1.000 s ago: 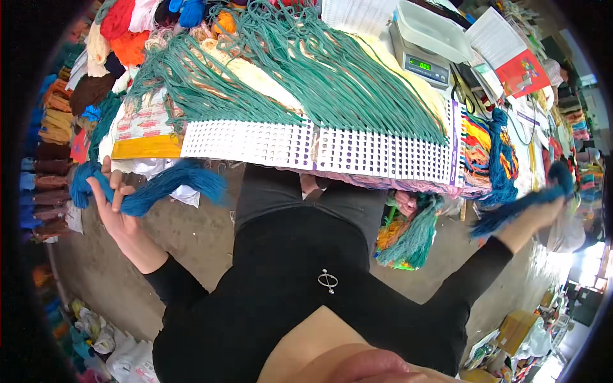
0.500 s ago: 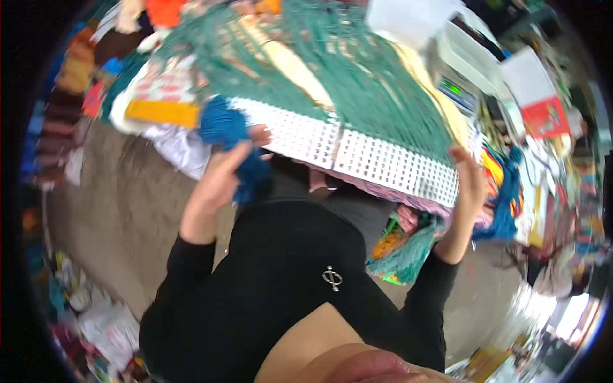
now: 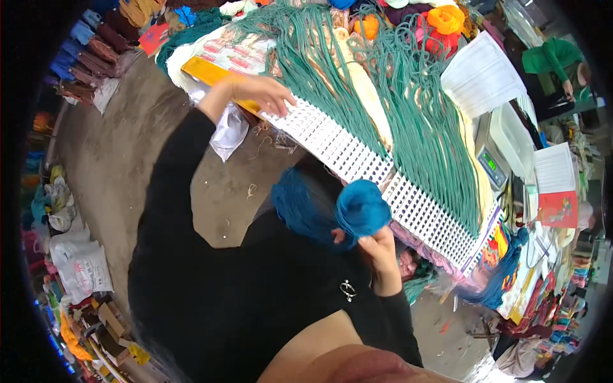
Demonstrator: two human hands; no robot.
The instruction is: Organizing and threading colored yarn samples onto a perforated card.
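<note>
A wound ball of blue yarn (image 3: 363, 207) is in my right hand (image 3: 378, 252), held close to my body, with a loose blue tail (image 3: 297, 203) trailing to its left. My left hand (image 3: 258, 92) reaches out over the left end of a white board with rows of holes (image 3: 332, 142). Its fingers are extended, with nothing in them, and the tips are at or just above the board. Long green yarn strands (image 3: 424, 147) spread from the board's far edge across the table, with a cream hank (image 3: 367, 96) among them.
On the right stand a scale with a lit display (image 3: 490, 163), a white tray (image 3: 513, 142) and a printed sheet (image 3: 482, 73). Orange yarn balls (image 3: 445, 20) lie at the back. A yellow strip (image 3: 207, 71) edges the table's left end. A person in green (image 3: 554, 60) is at far right.
The blue yarn has passed from my left hand to my right, nearer my body. My left hand has moved up to the board's left end. The whole view has turned.
</note>
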